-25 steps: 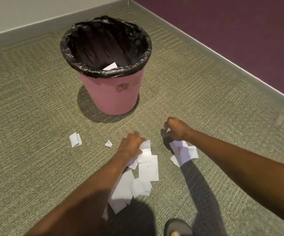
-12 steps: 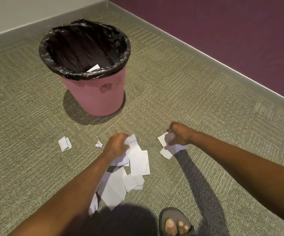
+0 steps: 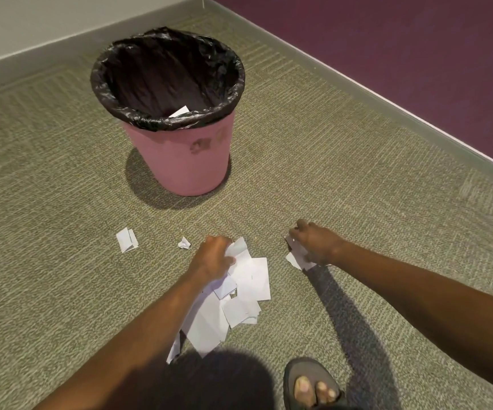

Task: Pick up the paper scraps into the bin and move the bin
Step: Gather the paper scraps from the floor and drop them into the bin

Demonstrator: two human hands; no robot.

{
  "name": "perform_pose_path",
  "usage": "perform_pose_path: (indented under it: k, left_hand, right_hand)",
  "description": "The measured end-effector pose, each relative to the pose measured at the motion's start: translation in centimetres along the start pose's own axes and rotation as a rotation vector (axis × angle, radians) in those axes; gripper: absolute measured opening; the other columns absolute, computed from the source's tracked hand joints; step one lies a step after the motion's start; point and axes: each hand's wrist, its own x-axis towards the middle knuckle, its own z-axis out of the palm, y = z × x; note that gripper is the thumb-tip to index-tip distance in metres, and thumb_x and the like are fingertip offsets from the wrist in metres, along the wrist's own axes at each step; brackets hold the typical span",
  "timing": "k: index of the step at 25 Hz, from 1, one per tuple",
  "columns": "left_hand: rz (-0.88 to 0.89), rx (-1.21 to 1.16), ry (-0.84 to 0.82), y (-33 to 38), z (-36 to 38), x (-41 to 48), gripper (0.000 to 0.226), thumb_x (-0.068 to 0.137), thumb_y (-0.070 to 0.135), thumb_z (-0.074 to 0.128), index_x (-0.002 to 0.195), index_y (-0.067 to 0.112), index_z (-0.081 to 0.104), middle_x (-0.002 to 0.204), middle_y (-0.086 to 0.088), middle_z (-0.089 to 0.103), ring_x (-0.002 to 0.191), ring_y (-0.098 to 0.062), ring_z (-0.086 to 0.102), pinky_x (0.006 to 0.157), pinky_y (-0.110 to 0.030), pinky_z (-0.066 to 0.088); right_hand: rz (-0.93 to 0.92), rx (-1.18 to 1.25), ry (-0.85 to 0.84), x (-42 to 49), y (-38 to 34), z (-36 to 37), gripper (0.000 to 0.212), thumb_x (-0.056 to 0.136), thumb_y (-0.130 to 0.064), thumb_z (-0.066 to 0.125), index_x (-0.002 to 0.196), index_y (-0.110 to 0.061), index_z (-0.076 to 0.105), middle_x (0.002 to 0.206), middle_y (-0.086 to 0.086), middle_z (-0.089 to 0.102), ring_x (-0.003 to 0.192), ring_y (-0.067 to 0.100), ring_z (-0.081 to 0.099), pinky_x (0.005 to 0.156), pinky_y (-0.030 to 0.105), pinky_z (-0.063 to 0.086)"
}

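Paper scraps [image 3: 239, 291] are bunched in my closed left hand [image 3: 214, 257] and right hand [image 3: 313, 244], ready for the bin [image 3: 180, 161].

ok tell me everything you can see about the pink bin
The pink bin is a round bucket that looks like plastic and tapers toward its base. It stands upright on the green carpet, near the corner of the room. A crinkled black liner bag fills it and folds over the rim. One white paper scrap shows inside at the near edge. The front wall has dark smudged marks. Neither hand touches it.
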Motion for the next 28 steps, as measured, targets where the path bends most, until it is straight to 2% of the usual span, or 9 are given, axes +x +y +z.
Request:
perform_pose_path:
  k: [2,4,7,10,11,15,20,25,28]
  left_hand:
    - [-0.006,-0.026,0.005,0.3,-0.3,-0.2,0.028,0.085,0.027,0.073,0.100,0.007,0.061,0.094,-0.008,0.060,0.086,-0.023,0.058,0.069,-0.027,0.039]
    - [-0.014,-0.064,0.028,0.4,-0.7,-0.4,0.021,0.083,0.025,0.075,0.079,0.012,0.058,0.076,0.002,0.053,0.072,-0.017,0.052,0.058,-0.021,0.037]
    - [-0.026,-0.175,0.064,0.6,-1.2,-0.8,0.041,0.079,0.019,0.078,0.057,0.022,0.044,0.058,0.004,0.049,0.056,-0.010,0.042,0.045,-0.020,0.028]
    - [-0.050,-0.292,0.077,0.7,-2.5,-1.2,0.017,0.078,0.017,0.080,0.080,0.005,0.068,0.077,0.001,0.064,0.071,-0.017,0.056,0.063,-0.030,0.052]
    - [-0.053,-0.343,0.086,0.8,-3.2,-1.2,0.020,0.078,0.017,0.080,0.088,0.002,0.071,0.083,-0.003,0.069,0.075,-0.021,0.063,0.069,-0.036,0.056]
    - [-0.085,-0.598,0.178,2.1,-7.0,-1.8,0.022,0.075,0.013,0.082,0.093,0.003,0.072,0.088,-0.012,0.074,0.079,-0.028,0.072,0.069,-0.046,0.061]
    - [0.020,-0.775,0.243,4.7,-13.1,-3.3,0.030,0.078,0.011,0.080,0.105,0.003,0.072,0.088,-0.004,0.076,0.073,-0.021,0.073,0.063,-0.035,0.061]
    - [0.215,-0.781,0.368,7.4,-20.4,-5.0,0.021,0.077,0.010,0.081,0.096,0.006,0.075,0.084,0.000,0.076,0.069,-0.010,0.072,0.056,-0.027,0.058]
    - [0.282,-0.825,0.497,7.7,-25.2,-5.4,0.016,0.075,0.014,0.082,0.087,0.023,0.076,0.079,0.009,0.077,0.069,-0.007,0.073,0.055,-0.024,0.057]
  right_hand:
    - [-0.010,0.023,0.010,0.0,-0.1,0.1,0.042,0.085,-0.012,0.071,0.122,-0.008,0.052,0.124,0.012,0.046,0.093,0.028,0.060,0.066,0.034,0.047]
    - [0.004,0.113,0.021,-0.2,0.1,0.1,0.028,0.088,-0.012,0.068,0.113,-0.008,0.058,0.118,0.009,0.050,0.089,0.025,0.060,0.069,0.033,0.048]
    - [0.004,0.239,0.046,-0.5,0.4,0.1,0.014,0.088,-0.006,0.066,0.102,-0.006,0.066,0.104,0.006,0.055,0.091,0.024,0.061,0.075,0.033,0.051]
    - [0.059,0.445,0.079,-0.6,0.0,-1.0,0.007,0.083,0.001,0.069,0.086,-0.005,0.067,0.087,0.004,0.060,0.081,0.018,0.059,0.064,0.024,0.048]
    - [0.070,0.502,0.076,-0.6,-0.1,-1.8,0.010,0.082,0.003,0.071,0.081,-0.006,0.065,0.085,0.007,0.062,0.076,0.018,0.058,0.061,0.024,0.047]
    - [0.029,0.846,0.031,-1.4,-0.1,-6.5,0.011,0.079,0.006,0.073,0.078,0.003,0.063,0.079,0.012,0.063,0.066,0.022,0.064,0.054,0.030,0.056]
    - [-0.080,0.981,0.133,-3.6,-0.1,-14.3,0.010,0.080,-0.002,0.076,0.086,0.003,0.070,0.084,0.012,0.073,0.074,0.020,0.071,0.058,0.023,0.056]
    - [-0.196,1.069,0.276,-5.6,-1.5,-21.5,0.011,0.079,-0.007,0.078,0.086,-0.002,0.072,0.084,0.008,0.074,0.075,0.018,0.071,0.061,0.023,0.057]
    - [-0.269,1.149,0.385,-6.0,-3.2,-25.9,0.010,0.078,-0.006,0.078,0.085,-0.002,0.072,0.080,0.003,0.075,0.073,0.016,0.071,0.061,0.023,0.057]
